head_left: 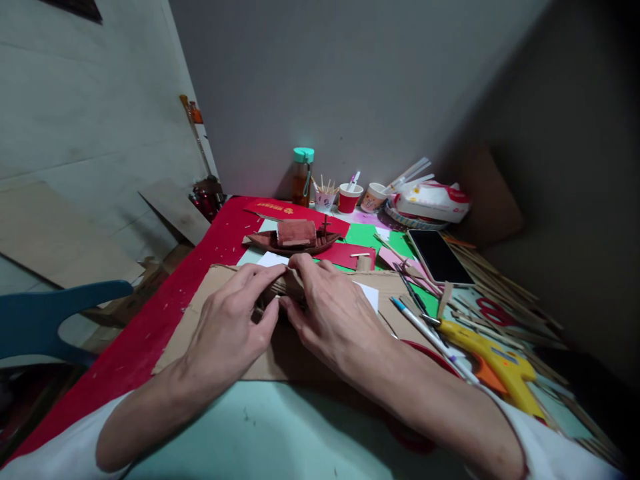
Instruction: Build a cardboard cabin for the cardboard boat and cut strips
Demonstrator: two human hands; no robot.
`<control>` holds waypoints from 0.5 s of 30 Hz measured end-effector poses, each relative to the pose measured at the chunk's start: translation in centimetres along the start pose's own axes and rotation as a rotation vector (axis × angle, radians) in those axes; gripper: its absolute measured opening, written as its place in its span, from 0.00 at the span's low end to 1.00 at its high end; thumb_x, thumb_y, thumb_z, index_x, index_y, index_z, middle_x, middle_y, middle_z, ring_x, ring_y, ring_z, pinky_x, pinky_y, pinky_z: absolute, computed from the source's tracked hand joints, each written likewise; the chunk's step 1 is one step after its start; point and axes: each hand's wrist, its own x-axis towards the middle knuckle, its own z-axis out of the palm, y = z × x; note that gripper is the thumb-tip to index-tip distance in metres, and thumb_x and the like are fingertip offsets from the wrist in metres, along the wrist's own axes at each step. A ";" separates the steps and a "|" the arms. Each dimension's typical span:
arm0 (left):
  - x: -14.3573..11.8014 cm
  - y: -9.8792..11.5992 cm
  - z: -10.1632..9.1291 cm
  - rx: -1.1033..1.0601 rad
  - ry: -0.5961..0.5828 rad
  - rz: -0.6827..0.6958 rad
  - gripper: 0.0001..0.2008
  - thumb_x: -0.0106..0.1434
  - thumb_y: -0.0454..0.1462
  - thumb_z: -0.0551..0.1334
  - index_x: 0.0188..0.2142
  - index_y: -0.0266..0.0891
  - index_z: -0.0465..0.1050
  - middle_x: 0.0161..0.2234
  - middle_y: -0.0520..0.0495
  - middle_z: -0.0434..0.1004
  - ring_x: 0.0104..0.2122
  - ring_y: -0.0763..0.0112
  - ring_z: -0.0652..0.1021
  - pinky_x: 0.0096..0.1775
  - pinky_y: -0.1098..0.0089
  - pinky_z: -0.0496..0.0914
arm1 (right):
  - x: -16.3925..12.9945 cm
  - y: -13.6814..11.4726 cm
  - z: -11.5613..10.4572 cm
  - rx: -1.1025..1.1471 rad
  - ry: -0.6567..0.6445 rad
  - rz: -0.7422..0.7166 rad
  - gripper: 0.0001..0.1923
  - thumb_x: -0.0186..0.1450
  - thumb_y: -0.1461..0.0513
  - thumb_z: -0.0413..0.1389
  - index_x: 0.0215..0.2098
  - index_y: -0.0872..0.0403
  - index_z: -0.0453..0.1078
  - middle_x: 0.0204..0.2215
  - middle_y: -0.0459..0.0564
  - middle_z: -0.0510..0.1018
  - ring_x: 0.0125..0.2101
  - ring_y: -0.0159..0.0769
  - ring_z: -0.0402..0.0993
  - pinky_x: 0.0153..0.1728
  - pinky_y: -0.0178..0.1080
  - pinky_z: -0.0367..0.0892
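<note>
Close together over a brown cardboard sheet, my left hand and my right hand pinch a small ridged brown piece from either side. It looks like bent corrugated cardboard, and my fingers cover most of it. Both thumbs press on its near side, and the other fingers curl over its top. Just beyond my fingertips sits a reddish-brown model boat with a curved canopy and a small mast. White paper shows beside my right hand.
At right lie a yellow glue gun, pens, a phone, red-handled scissors and many thin wooden strips. Along the wall stand a teal-capped bottle, a red paper cup and a tissue pack. A blue chair is at left.
</note>
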 end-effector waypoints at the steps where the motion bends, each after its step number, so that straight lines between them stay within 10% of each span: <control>1: 0.0 0.0 0.1 -0.002 0.001 0.002 0.19 0.65 0.30 0.59 0.54 0.28 0.75 0.43 0.40 0.79 0.38 0.62 0.77 0.41 0.64 0.71 | 0.0 -0.1 0.0 -0.013 -0.004 -0.005 0.08 0.69 0.65 0.54 0.47 0.56 0.64 0.38 0.59 0.78 0.37 0.51 0.73 0.31 0.44 0.61; 15: 0.0 -0.3 -0.5 -0.032 -0.039 -0.008 0.18 0.70 0.35 0.57 0.56 0.33 0.75 0.47 0.41 0.80 0.45 0.61 0.79 0.47 0.63 0.69 | -0.6 0.6 0.6 0.072 0.047 -0.092 0.16 0.69 0.68 0.54 0.55 0.60 0.65 0.47 0.61 0.79 0.47 0.52 0.73 0.44 0.50 0.72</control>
